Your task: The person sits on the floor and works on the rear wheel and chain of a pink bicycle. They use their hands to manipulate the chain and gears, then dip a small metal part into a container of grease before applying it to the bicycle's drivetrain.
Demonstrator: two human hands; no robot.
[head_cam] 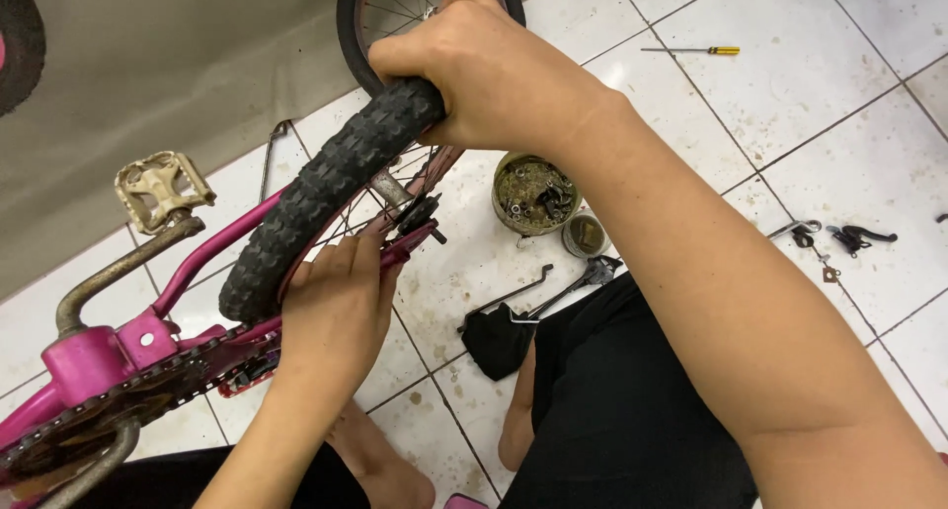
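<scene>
A pink child's bicycle frame (212,247) lies upside down on the tiled floor. Its rear wheel with a knobby black tyre (326,188) sits between the frame's stays. My right hand (494,70) is closed over the top of the tyre. My left hand (336,307) presses against the pink stay beside the wheel's axle (410,213), fingers curled on the frame. A worn cream pedal (160,188) on a rusty crank sticks up at the left, and the chain (128,395) runs along the lower left.
A round tin of nuts and bolts (534,193) and a smaller tin (585,234) stand behind the wheel. Wrenches (568,287) and a black cloth (497,339) lie by my knee. A yellow-handled screwdriver (696,50) and small brake parts (839,240) lie at the right.
</scene>
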